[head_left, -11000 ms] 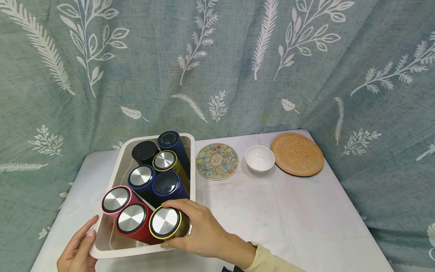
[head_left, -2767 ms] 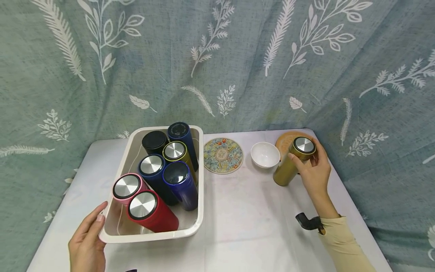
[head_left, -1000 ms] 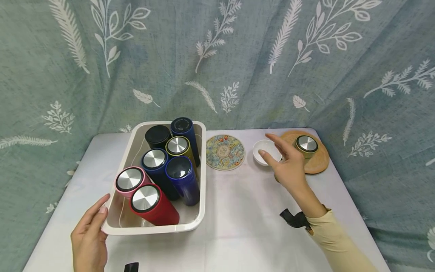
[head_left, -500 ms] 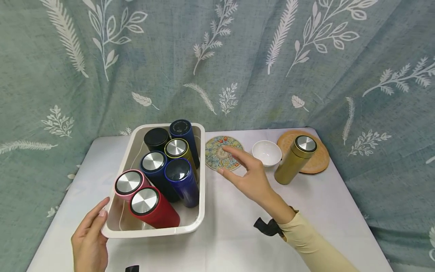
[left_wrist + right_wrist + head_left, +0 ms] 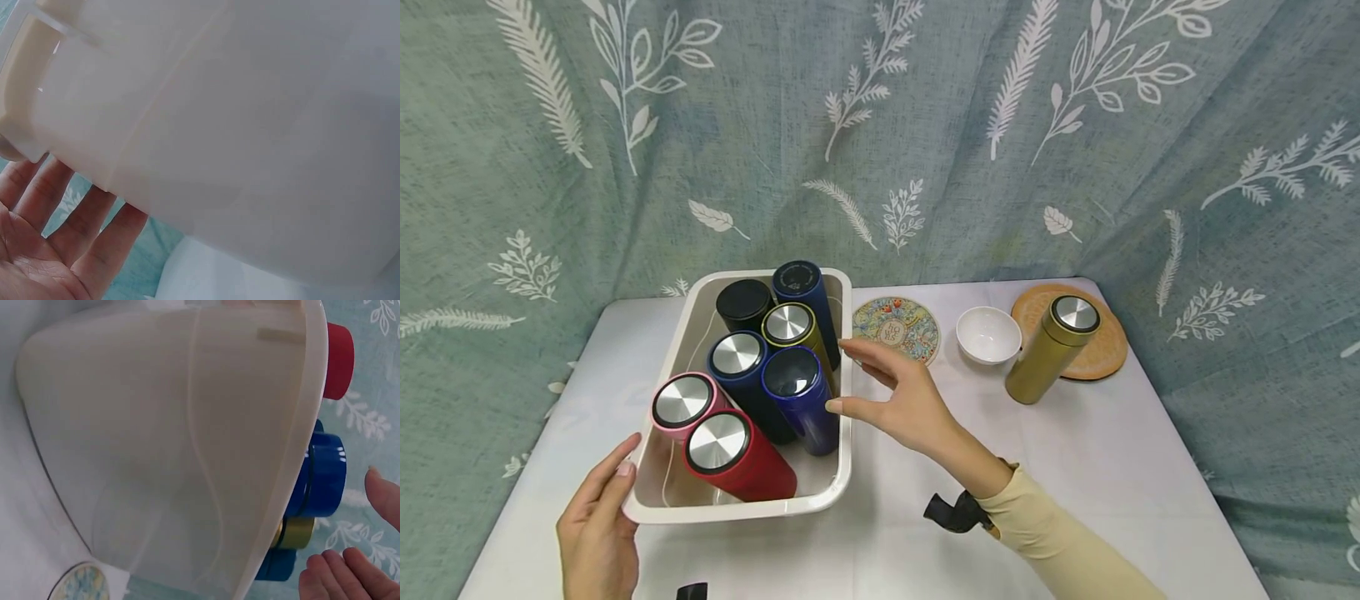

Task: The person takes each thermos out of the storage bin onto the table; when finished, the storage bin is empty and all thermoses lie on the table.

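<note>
A white plastic bin [image 5: 741, 514] on the left holds several upright thermos bottles with round lids. My left hand [image 5: 598, 521] rests its fairly straight fingers against the bin's front left corner; in the left wrist view, its fingers [image 5: 94, 219] touch the outer wall. My right hand [image 5: 910, 404] reaches to the bin's right rim, thumb and fingers spread and nothing held. Its fingertips are right beside the glossy blue thermos [image 5: 808, 408] and the gold thermos [image 5: 790, 323] behind it. In the right wrist view, the blue thermos [image 5: 328, 475] stands just left of the thumb.
Another gold thermos [image 5: 1045, 358] stands on the table at right, before a round tan mat [image 5: 1101, 342]. A white bowl [image 5: 988, 336] and a patterned round mat [image 5: 887, 321] sit behind. Red [image 5: 752, 471], pink [image 5: 681, 404] and black [image 5: 745, 304] thermoses share the bin.
Earlier my right hand carried a gold thermos from the bin to the right side and let it go there. It has since moved left, back to the bin's right rim. My left hand stays at the corner.
</note>
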Action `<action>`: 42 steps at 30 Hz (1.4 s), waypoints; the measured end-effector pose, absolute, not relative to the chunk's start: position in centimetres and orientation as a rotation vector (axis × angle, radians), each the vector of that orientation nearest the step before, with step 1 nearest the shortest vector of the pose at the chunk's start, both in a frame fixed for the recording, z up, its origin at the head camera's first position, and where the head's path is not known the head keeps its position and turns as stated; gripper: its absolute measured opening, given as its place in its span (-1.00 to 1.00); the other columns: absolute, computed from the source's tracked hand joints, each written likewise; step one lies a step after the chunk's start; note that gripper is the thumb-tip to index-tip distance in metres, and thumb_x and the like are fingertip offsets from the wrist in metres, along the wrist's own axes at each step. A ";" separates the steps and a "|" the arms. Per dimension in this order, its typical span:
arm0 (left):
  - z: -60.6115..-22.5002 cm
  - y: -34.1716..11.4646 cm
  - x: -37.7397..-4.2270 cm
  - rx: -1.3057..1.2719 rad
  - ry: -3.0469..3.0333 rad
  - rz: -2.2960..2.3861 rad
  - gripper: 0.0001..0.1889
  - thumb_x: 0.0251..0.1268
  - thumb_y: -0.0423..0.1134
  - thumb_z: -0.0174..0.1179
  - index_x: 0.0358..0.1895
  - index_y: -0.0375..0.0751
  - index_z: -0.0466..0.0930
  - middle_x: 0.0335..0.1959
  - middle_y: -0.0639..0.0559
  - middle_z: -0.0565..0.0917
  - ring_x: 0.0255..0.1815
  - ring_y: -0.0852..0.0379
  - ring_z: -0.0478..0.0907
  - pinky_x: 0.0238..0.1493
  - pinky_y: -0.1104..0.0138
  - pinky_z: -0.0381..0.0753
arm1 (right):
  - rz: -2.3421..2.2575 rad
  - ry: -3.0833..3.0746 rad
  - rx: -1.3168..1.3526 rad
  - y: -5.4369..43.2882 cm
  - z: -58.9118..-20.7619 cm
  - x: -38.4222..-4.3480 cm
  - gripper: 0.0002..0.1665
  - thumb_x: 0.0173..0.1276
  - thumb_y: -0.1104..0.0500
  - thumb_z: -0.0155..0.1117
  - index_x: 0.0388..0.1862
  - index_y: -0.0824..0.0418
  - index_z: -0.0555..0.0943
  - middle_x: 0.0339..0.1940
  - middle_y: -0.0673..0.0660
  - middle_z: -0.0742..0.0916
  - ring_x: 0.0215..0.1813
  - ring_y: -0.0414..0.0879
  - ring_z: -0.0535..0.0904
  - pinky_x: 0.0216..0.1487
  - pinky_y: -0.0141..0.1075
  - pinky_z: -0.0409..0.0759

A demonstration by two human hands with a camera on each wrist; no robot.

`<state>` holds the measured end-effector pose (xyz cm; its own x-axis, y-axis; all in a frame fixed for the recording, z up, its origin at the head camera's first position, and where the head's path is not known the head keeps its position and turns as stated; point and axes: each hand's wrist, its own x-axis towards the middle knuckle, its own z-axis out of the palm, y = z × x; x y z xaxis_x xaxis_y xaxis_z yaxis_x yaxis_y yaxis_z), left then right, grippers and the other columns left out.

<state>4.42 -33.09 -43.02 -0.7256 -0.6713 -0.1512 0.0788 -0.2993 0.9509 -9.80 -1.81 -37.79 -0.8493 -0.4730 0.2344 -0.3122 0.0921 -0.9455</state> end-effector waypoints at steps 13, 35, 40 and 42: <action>-43.1 -33.2 4.4 0.748 -1.473 -2.069 -0.59 0.49 -0.38 0.11 0.34 -0.36 0.49 0.17 0.13 0.68 0.13 0.29 0.63 -0.21 0.44 0.72 | -1.862 2.165 -0.819 -3.6 -37.8 -9.5 -0.23 0.14 0.21 0.58 0.36 0.13 0.52 0.33 0.05 0.66 0.43 -0.14 0.52 0.44 -0.35 0.44; -42.9 -33.1 4.4 0.762 -1.453 -2.063 -0.59 0.48 -0.39 0.12 0.33 -0.37 0.50 0.16 0.12 0.69 0.13 0.28 0.64 -0.21 0.45 0.73 | -1.883 2.128 -0.810 -4.9 -38.0 -9.8 -0.22 0.13 0.23 0.59 0.35 0.14 0.53 0.35 0.07 0.64 0.42 -0.10 0.53 0.43 -0.35 0.45; -42.9 -33.1 4.4 0.759 -1.450 -2.063 -0.60 0.47 -0.40 0.12 0.32 -0.38 0.50 0.15 0.11 0.69 0.13 0.26 0.63 -0.21 0.44 0.73 | -1.879 2.124 -0.797 -5.0 -38.0 -9.8 -0.21 0.12 0.24 0.59 0.35 0.14 0.52 0.34 0.08 0.65 0.41 -0.10 0.54 0.41 -0.39 0.46; -43.0 -33.1 4.4 0.751 -1.445 -2.067 -0.60 0.47 -0.40 0.12 0.32 -0.38 0.51 0.15 0.10 0.70 0.12 0.26 0.64 -0.21 0.43 0.73 | -1.879 2.122 -0.795 -5.1 -38.0 -9.9 -0.21 0.11 0.24 0.59 0.35 0.14 0.53 0.33 0.09 0.65 0.41 -0.10 0.55 0.41 -0.39 0.46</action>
<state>4.36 -33.06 -42.98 -0.7199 -0.6773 -0.1515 0.0903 -0.3078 0.9471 -9.85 -5.08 -38.01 -0.8361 -0.5110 0.1995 -0.2597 0.0485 -0.9645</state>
